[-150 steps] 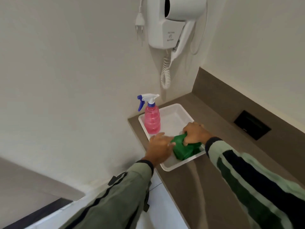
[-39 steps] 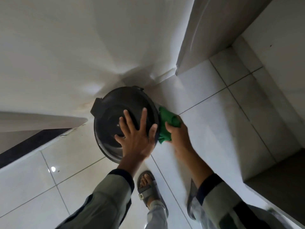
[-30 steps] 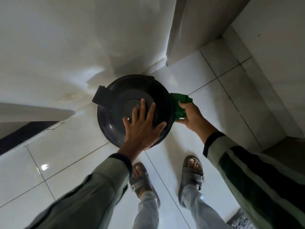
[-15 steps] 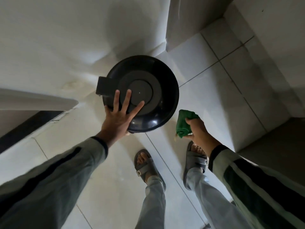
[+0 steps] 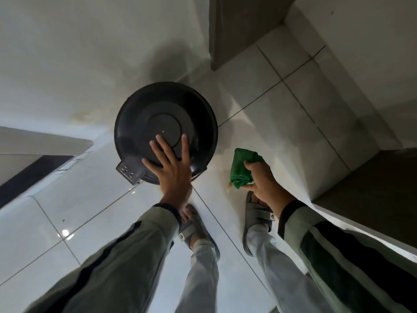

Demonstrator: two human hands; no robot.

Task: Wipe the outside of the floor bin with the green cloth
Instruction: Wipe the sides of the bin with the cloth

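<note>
The round black floor bin (image 5: 158,114) stands on the white tiles close to the wall, seen from straight above with its lid down. Its pedal (image 5: 130,172) points toward the lower left. My left hand (image 5: 171,168) lies flat on the near part of the lid, fingers spread. My right hand (image 5: 259,179) holds the bunched green cloth (image 5: 241,168) in the air, to the right of the bin and a short gap away from it.
A brown counter edge (image 5: 365,199) juts in at the right and a brown panel (image 5: 237,30) rises behind the bin. My two feet in grey sandals (image 5: 259,213) stand on the glossy tiles just below the bin. A white wall lies at the left.
The bin has turned, so its pedal now points to the lower left instead of left. My left hand shifted right along the lid. The cloth stays off the bin, which it touched one second ago.
</note>
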